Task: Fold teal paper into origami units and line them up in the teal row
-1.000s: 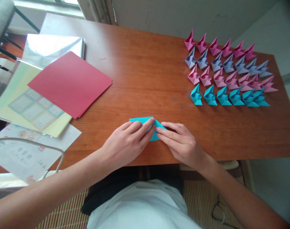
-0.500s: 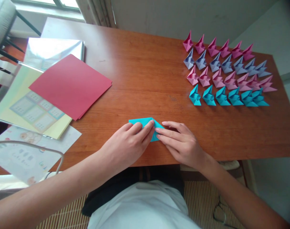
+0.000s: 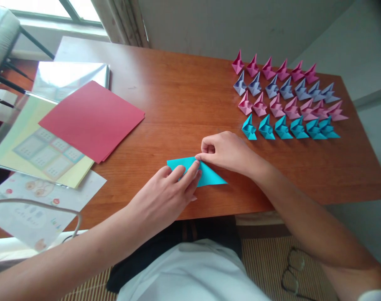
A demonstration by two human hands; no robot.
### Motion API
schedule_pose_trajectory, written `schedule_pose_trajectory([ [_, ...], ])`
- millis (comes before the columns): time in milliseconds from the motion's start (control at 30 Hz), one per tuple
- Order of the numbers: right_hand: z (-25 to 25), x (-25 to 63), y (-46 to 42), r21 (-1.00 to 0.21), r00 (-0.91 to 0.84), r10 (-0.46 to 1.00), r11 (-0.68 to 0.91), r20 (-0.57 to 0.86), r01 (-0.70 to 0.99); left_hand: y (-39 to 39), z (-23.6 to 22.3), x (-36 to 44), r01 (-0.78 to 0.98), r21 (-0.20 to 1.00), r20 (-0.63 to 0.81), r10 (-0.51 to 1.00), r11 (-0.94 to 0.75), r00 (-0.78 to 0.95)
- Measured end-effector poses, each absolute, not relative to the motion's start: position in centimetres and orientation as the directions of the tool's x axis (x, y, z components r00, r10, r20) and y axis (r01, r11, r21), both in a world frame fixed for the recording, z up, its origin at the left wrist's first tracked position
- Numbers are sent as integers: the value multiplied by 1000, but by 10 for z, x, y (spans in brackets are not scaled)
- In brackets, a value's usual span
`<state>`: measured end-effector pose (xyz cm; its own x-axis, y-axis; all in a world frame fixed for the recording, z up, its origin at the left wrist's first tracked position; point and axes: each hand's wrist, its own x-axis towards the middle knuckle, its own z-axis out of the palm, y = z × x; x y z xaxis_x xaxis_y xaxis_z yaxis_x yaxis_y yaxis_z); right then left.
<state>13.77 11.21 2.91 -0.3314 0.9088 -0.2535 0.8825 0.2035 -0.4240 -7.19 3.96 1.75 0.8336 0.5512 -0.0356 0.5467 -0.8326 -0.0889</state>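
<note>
A folded sheet of turquoise paper lies near the front edge of the table, with a pointed flap reaching to the right. My left hand holds it down, its bent fingers pressed on the paper's middle and covering part of it. My right hand is curled above the paper, thumb and fingertip at the top fold beside the left fingertips. Farther right stands a row of folded turquoise paper figures, behind it rows in pink, lavender and magenta.
On the left, red paper sheets overlap a yellow sheet pack and a clear-wrapped pack. A printed white sheet and a grey cable lie nearer. Below the wooden table, glasses rest on a slatted surface.
My right hand has moved up from the paper's right side to its top fold, and its fingers have curled. The pointed right flap now shows. My left hand keeps pressing.
</note>
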Motion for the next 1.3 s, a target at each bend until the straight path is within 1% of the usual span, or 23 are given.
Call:
schedule_pose_trajectory([
  [133,36,134,114,-311,-332,894,237,-301,920,38,19,-71,546,-79,-34,550,-834,835],
  [333,46,131,118,-141,-388,838,362,-384,921,39,21,-70,541,-84,-44,546,-837,837],
  [467,53,139,119,-101,-408,779,412,-476,906,39,21,-71,546,-88,-38,551,-833,834],
  [567,59,151,112,-68,-361,716,403,-597,913,38,20,-72,548,-83,-42,553,-832,832],
  [600,61,156,109,-78,-359,678,407,-641,910,38,19,-72,550,-82,-41,554,-831,832],
  [733,60,178,92,-63,-321,667,381,-672,923,37,18,-72,559,-82,-36,563,-825,826],
  [867,54,195,80,-184,-340,705,290,-622,939,37,17,-71,566,-69,-27,569,-821,822],
  [967,51,201,74,-321,-380,737,230,-559,919,36,17,-71,573,-57,-32,575,-818,817],
  [1067,44,199,64,-459,-388,799,159,-460,874,33,17,-71,588,-56,-42,590,-807,806],
  [1133,36,192,54,-500,-355,859,138,-370,855,31,17,-71,599,-57,-39,601,-799,798],
  [1167,31,187,48,-488,-301,904,124,-304,864,30,18,-71,604,-57,-38,606,-795,794],
  [1233,23,174,36,-372,-166,969,88,-183,924,29,18,-71,612,-50,-30,613,-790,789],
  [1300,16,162,25,-279,-118,989,88,-92,956,30,17,-71,616,-33,-18,616,-787,787],
])
